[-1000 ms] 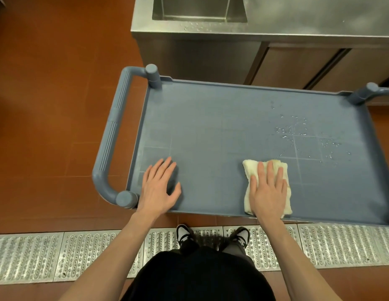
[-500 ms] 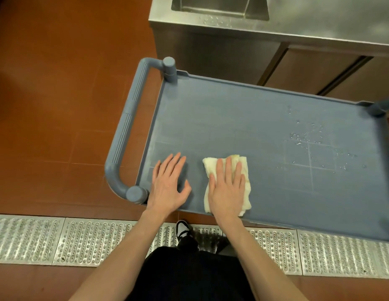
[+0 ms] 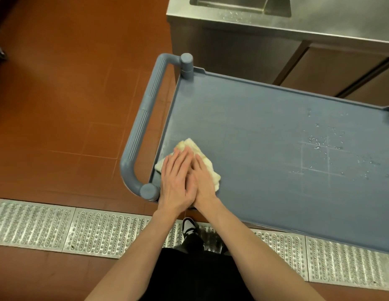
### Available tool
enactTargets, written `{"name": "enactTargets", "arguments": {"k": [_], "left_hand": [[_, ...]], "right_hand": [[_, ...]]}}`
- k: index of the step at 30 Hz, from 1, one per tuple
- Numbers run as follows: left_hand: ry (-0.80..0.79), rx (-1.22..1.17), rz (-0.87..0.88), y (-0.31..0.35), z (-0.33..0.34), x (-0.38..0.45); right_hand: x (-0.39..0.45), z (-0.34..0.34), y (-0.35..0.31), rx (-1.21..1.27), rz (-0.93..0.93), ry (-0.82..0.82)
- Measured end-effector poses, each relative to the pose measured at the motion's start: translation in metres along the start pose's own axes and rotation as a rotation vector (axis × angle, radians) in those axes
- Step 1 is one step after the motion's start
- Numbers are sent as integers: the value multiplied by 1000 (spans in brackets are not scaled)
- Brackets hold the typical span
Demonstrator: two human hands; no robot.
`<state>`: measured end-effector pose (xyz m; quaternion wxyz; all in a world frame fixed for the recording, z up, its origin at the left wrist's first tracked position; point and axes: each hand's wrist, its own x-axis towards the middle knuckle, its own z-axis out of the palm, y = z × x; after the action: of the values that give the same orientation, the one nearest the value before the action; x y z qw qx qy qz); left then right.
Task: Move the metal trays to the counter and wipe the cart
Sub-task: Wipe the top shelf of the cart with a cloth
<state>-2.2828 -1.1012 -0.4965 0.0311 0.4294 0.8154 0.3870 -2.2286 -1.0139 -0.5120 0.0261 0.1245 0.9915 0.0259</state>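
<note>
Cloth point(image 3: 207, 168) has swept leftward to the cart point(image 3: 254, 118) corner, left hand point(image 3: 175, 181) and right hand point(image 3: 203, 183) now flat together on it; droplets point(image 3: 319, 146) far right remain

We found the cart's top point(image 3: 254, 131) bare to the right and far side of our hands, with only water droplets point(image 3: 324, 146) lying there. Both hands point(image 3: 187, 181) crowded the near left corner over the cloth point(image 3: 202, 155), hemmed by the raised rim point(image 3: 167, 127) and the handle point(image 3: 143, 118) just beside it.
</note>
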Motion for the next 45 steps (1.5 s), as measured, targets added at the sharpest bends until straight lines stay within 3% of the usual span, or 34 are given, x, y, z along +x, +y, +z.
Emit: {"name": "enactTargets", "arguments": {"k": [6, 10, 13, 21, 35, 40, 45], "left_hand": [[28, -4, -5, -5, -2, 1], [24, -4, 5, -3, 0, -3], [24, 3, -1, -3, 0, -3], [17, 43, -18, -7, 3, -4], [-56, 116, -75, -9, 15, 3], [-240, 151, -14, 11, 33, 11], [-323, 133, 52, 50, 71, 26]], "right_hand": [[8, -2, 7, 4, -286, -27], [-3, -8, 14, 191, -281, 46], [-13, -12, 17, 290, -243, 12], [-57, 2, 55, 193, -41, 29], [-118, 14, 116, 216, 612, 63], [-119, 16, 120, 223, 667, 77], [-129, 19, 137, 226, 695, 78]]}}
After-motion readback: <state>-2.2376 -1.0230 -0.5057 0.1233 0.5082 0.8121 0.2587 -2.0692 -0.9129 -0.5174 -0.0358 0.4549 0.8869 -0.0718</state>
